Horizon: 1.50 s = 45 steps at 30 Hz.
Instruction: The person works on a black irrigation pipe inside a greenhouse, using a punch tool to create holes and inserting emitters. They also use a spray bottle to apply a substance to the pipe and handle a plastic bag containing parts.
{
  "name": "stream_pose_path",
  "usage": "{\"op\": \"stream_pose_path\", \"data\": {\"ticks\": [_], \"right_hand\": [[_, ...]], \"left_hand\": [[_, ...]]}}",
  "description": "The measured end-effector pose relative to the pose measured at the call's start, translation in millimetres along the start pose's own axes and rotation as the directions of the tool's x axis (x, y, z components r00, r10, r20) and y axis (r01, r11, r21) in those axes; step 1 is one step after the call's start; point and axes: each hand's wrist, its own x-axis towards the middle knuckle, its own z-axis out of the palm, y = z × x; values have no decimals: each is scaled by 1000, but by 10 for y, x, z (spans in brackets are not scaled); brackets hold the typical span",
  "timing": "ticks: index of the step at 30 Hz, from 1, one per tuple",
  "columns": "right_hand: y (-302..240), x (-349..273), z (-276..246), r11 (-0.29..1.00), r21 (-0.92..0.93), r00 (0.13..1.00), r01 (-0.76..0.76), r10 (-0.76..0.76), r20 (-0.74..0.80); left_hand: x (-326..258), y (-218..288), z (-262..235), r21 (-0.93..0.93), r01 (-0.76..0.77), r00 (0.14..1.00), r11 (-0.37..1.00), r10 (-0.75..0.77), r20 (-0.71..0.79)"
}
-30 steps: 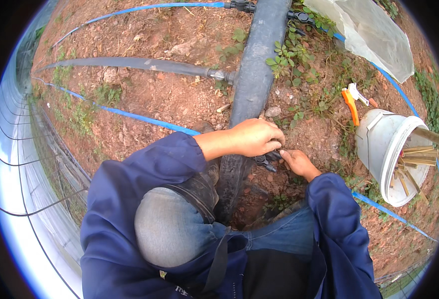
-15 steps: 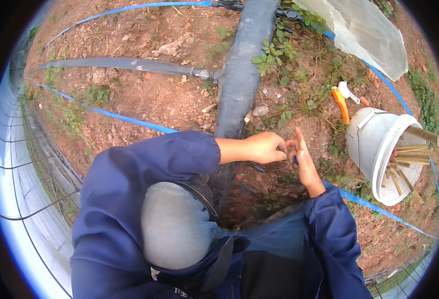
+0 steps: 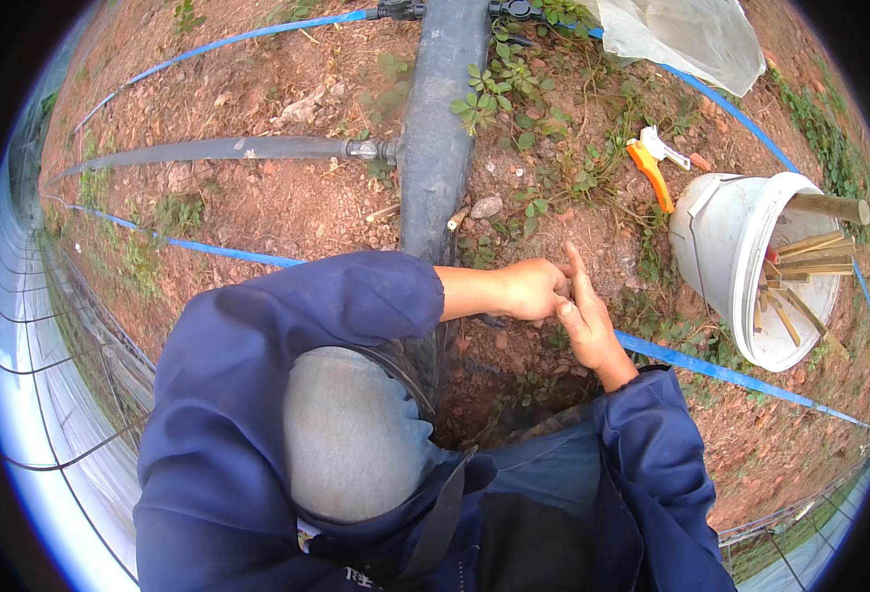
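My left hand [image 3: 530, 290] has its fingers curled closed against the fingers of my right hand [image 3: 593, 333], above the soil just right of a thick dark flat hose [image 3: 443, 128]. On my right hand the index finger points away from me, while the thumb bends in toward the left fingertips. Whatever lies between the two hands is hidden by the fingers. My bent knee in faded jeans [image 3: 351, 434] is below my left forearm.
A tilted white bucket [image 3: 716, 237] with wooden sticks [image 3: 815, 257] is at right. Beyond my hands lie an orange-handled tool [image 3: 650, 176] and a translucent plastic sheet [image 3: 686, 39]. Thin blue hoses [image 3: 731, 375] and a grey branch hose [image 3: 227, 148] cross the weedy soil.
My view has shifted, so the ground and bucket sit a little farther left. My right thumb has moved in toward the left fingers, and the small blue bit at my right hand no longer shows.
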Motion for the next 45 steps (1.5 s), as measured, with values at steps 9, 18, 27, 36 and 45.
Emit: {"op": "stream_pose_path", "data": {"ticks": [9, 18, 27, 36, 45], "right_hand": [[-1, -333, -658, 895, -117, 879, -431, 445, 171], [272, -287, -505, 918, 66, 903, -391, 369, 220], [188, -355, -244, 944, -104, 931, -313, 326, 162], [193, -391, 166, 910, -359, 950, -207, 275, 150], [170, -346, 278, 902, -352, 950, -251, 300, 89]], "left_hand": [[-82, -104, -133, -102, -68, 981, 992, 85, 173], [-183, -137, -66, 602, -569, 737, 560, 672, 71], [-266, -220, -345, 634, -500, 862, 590, 409, 299], [-634, -550, -718, 760, -514, 828, 397, 460, 319], [-627, -668, -432, 757, -394, 905, 522, 363, 221]]}}
